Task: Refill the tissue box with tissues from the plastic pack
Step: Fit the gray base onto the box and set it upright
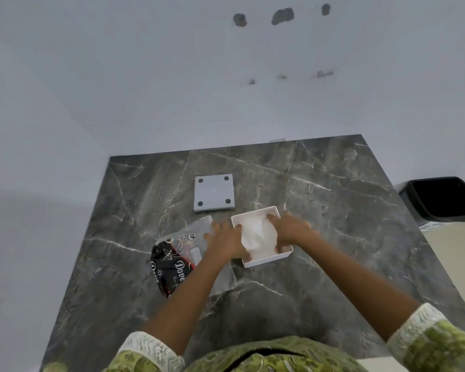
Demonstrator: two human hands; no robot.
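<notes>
A white square tissue box (pixel 255 212) lies open on the dark marble table (pixel 333 200), with a stack of white tissues (pixel 257 236) inside it. My left hand (pixel 227 241) rests on the box's left side with its fingers on the tissues. On the stack's right side my right hand (pixel 290 229) presses, its fingertips inside the box. A crumpled plastic pack (pixel 177 255), clear with a black and red printed end, lies just left of the box, partly under my left forearm. The grey box lid (pixel 214 193) lies upside down behind them.
A white wall rises behind the table's far edge. A black bin (pixel 440 198) stands on the floor to the right of the table.
</notes>
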